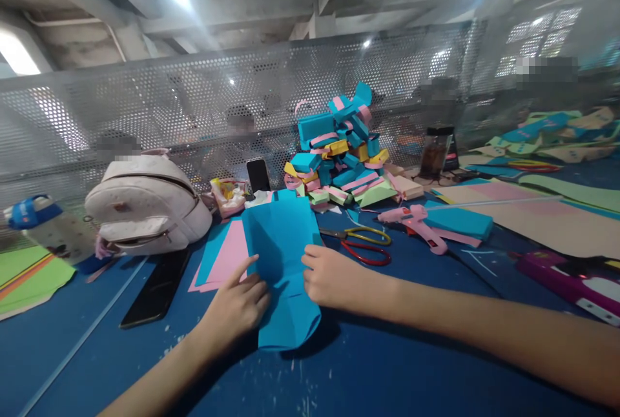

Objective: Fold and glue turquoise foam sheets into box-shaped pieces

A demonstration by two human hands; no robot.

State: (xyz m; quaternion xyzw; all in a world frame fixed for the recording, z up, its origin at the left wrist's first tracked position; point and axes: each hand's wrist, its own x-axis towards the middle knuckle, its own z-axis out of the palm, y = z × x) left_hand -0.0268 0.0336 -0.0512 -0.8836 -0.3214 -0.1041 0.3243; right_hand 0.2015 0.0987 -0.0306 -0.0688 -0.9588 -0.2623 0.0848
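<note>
A creased blue sheet of paper (281,230) stands partly raised in front of me, its near end curled down onto the table. At its left edge, my left hand (242,297) grips the sheet, index finger stretched along the edge and the other fingers curled. My right hand (334,278) pinches the right edge, with the thumb hidden. Pink paper sheets (227,255) lie under and left of the blue one. Just beyond my right hand are scissors (368,239) with red and yellow handles.
Behind stands a heap of folded paper boxes (339,152) against a perforated metal screen (194,101). A pink glue gun (419,226) lies right. Left are a white backpack (145,204), a black phone (157,291) and a bottle (55,230). A purple device (566,281) sits far right.
</note>
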